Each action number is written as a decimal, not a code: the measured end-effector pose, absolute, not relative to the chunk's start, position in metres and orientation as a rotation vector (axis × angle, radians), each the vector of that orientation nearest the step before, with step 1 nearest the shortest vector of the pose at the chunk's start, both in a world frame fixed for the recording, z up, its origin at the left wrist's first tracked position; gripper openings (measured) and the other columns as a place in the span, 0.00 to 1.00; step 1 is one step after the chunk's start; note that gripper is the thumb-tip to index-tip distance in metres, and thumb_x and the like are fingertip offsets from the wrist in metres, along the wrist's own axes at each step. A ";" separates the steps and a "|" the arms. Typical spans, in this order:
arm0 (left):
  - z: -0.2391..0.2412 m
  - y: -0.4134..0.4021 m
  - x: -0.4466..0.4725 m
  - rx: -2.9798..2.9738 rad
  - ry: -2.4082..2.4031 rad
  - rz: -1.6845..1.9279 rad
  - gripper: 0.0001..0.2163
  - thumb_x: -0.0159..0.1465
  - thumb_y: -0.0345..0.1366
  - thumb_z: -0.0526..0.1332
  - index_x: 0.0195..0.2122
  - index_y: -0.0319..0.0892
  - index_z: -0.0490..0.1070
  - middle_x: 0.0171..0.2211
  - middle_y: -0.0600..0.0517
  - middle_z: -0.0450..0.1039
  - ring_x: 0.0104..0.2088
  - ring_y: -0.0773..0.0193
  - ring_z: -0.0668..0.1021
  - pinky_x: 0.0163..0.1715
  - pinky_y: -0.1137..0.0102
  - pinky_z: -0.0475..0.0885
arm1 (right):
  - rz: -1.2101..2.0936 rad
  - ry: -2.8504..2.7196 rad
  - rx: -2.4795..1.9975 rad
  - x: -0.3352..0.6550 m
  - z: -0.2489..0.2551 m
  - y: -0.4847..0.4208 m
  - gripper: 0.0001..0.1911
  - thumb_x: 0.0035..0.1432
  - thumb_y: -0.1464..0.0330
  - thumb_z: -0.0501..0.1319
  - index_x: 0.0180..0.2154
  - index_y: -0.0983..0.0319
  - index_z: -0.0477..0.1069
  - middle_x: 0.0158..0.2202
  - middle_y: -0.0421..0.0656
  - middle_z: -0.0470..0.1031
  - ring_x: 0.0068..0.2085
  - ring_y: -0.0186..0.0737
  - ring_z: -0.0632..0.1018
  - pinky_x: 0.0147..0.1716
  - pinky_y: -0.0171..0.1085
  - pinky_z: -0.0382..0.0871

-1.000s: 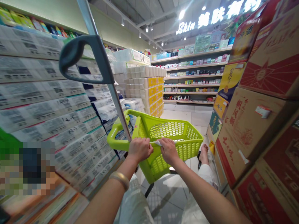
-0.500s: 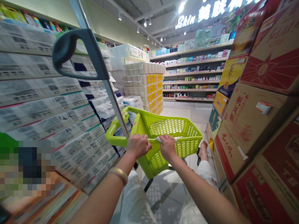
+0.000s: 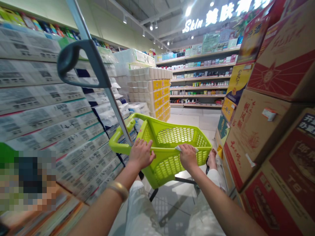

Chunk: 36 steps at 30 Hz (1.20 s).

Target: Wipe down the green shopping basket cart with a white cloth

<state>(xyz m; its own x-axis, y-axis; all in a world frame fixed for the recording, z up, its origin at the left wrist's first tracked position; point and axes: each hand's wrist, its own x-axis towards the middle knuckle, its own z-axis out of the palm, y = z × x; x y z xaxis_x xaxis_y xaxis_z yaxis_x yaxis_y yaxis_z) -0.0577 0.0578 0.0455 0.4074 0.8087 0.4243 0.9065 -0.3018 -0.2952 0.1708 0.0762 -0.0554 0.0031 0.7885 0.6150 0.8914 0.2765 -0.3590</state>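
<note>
A lime-green shopping cart [image 3: 164,164] with a perforated basket stands in front of me, turned sideways. My left hand [image 3: 141,154] rests on its near rim beside the metal pole [image 3: 114,109]; the fingers are loosened and spread over the edge. A gold bracelet [image 3: 118,190] circles that wrist. My right hand [image 3: 188,157] is closed around a white wipe or tissue [image 3: 179,148], pressed against the same rim further right. The wipe's ends stick out on both sides of the fingers. A dark grey loop handle [image 3: 98,64] is fixed to the pole.
Packaged paper goods [image 3: 61,114] are stacked along the left. Cardboard cartons [image 3: 253,127] rise close on the right. Shelves of small products [image 3: 201,73] stand at the back. Tissue rolls in packs [image 3: 150,87] are piled behind the cart. My foot [image 3: 212,159] is near the cart's right end.
My right hand has slid right along the rim with the wipe. My left hand has loosened from a fist, its fingers spreading on the rim. The view has shifted slightly.
</note>
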 end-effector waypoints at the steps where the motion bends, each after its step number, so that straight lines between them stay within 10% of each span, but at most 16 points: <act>1: 0.043 0.056 -0.054 -2.152 -1.456 -0.290 0.21 0.58 0.40 0.56 0.51 0.37 0.69 0.45 0.38 0.74 0.52 0.46 0.71 0.56 0.53 0.59 | -0.168 -1.776 -1.535 0.162 -0.053 0.075 0.14 0.56 0.78 0.54 0.39 0.59 0.74 0.37 0.44 0.74 0.42 0.43 0.68 0.46 0.40 0.53; 36: 0.000 0.043 -0.007 -2.229 -1.617 -0.164 0.25 0.54 0.34 0.57 0.55 0.34 0.61 0.47 0.39 0.67 0.50 0.47 0.66 0.58 0.55 0.53 | -0.099 -1.848 -1.370 0.140 -0.056 0.058 0.17 0.59 0.75 0.53 0.46 0.56 0.72 0.43 0.43 0.74 0.45 0.42 0.68 0.49 0.39 0.54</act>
<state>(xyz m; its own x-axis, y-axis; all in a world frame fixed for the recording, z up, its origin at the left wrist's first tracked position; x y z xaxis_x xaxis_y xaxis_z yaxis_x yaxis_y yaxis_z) -0.0070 0.0430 -0.0002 0.3308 0.8909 0.3113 0.9352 -0.2652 -0.2348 0.1399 0.0581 -0.0564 -0.0780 0.7647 0.6396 0.8285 0.4066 -0.3851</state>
